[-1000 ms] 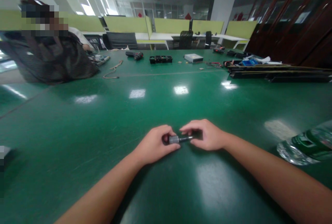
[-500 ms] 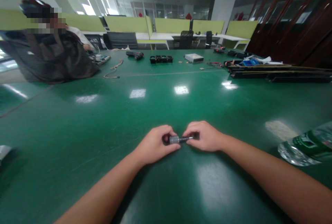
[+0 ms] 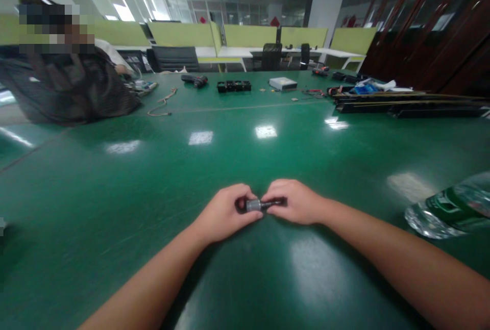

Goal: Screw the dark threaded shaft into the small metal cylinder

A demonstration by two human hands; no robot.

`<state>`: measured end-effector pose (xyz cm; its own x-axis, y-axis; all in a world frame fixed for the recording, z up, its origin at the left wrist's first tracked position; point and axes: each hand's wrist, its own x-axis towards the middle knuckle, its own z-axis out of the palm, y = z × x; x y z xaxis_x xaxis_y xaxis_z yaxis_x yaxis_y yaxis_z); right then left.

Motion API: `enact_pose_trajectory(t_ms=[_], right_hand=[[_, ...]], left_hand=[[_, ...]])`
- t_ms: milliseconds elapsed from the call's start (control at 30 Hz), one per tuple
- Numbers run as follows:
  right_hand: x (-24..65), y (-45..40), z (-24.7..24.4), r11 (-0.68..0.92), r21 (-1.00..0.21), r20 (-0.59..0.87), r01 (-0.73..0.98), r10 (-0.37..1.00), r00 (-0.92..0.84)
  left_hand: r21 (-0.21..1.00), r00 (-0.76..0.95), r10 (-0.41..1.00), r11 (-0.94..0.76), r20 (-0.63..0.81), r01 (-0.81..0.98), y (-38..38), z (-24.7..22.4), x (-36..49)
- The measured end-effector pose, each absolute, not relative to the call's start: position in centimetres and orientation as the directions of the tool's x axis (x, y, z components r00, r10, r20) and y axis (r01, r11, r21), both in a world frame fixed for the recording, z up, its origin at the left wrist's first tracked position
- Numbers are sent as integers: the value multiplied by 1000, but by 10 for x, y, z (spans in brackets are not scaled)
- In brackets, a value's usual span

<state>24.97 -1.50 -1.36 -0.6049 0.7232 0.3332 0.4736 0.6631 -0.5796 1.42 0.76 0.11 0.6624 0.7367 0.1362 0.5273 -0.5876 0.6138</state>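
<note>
Both grips clenched on dark tool [image 3: 253, 205], L hand [image 3: 222, 213] at thick end [image 3: 241, 205], R hand [image 3: 298, 202] at shaft [image 3: 267, 204]; btl [image 3: 446, 208] contents unclear.

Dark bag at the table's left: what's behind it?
Behind the bag, a person's white sleeve and part of a hand show; whatever else the bag covers cannot be seen.

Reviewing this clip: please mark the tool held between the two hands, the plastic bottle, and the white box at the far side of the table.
Tool [image 3: 253, 205]: head view, on its grey collar.
Plastic bottle [image 3: 444, 208]: head view, on its green label.
White box [image 3: 282, 81]: head view, on its top face.
</note>
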Motion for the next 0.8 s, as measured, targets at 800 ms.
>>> enact_pose_trajectory(t_ms=[800], right_hand=[[253,-16,-10,648,-593,321,478,735,-597]], left_hand=[[617,662,738,-584,131,528,7,0,13]])
